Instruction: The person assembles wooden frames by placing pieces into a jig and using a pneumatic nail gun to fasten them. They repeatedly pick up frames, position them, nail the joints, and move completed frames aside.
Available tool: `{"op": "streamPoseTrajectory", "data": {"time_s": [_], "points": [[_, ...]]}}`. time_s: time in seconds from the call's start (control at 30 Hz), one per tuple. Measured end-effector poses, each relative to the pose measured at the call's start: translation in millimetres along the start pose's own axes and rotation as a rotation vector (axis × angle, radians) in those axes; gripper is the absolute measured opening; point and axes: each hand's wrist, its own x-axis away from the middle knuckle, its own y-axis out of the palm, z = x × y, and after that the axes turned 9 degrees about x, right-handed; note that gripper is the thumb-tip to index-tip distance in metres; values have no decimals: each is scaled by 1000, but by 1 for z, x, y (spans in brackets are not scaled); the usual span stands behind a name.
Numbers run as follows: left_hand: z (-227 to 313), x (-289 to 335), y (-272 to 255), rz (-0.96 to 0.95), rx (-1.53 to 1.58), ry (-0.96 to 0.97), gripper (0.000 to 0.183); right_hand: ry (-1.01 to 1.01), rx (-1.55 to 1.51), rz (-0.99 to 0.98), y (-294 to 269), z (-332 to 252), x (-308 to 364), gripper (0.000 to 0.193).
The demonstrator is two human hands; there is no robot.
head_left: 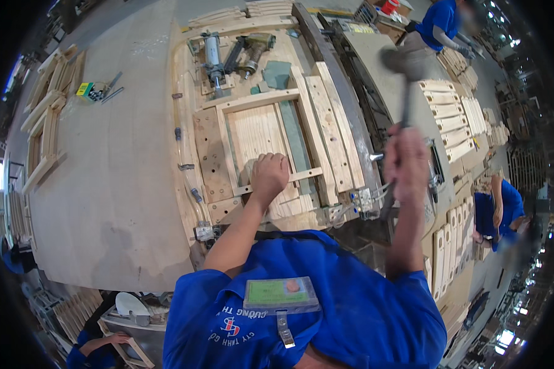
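Observation:
My right hand [407,161] is raised on the right, wrapped round the handle of a hammer [406,101]. Its dark head points away from me and is blurred by motion. In a wooden jig [212,144] in front of me lies a light wooden frame [258,98] with an inner slat. My left hand [271,175] is closed over the frame's near rail, its fingers curled and their tips hidden. Beneath the frame shows a pale wooden board [255,132]. An air cylinder [213,58] is mounted at the jig's far end, beside a nail gun [252,55].
A wide table [114,197] spreads to the left, with a small green-and-yellow box [91,91] and several wooden frames [46,132] at its far side. Stacked wooden parts [446,117] lie on the right. Co-workers in blue [440,24] stand beyond; another person's hand [118,338] is at lower left.

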Motion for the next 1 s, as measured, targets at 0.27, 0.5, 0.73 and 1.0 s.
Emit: {"op": "streamPoseTrajectory", "data": {"time_s": [0.27, 0.5, 0.73, 1.0], "points": [[15, -10, 3, -98, -32, -58, 28, -455, 145, 119, 12, 126, 90, 47], [7, -6, -3, -192, -112, -98, 27, 122, 268, -189, 15, 95, 93, 47], [14, -7, -3, -158, -11, -117, 33, -551, -181, 32, 26, 95, 92, 50], [9, -4, 1, -364, 55, -244, 44, 121, 481, -254, 29, 82, 67, 47]]}}
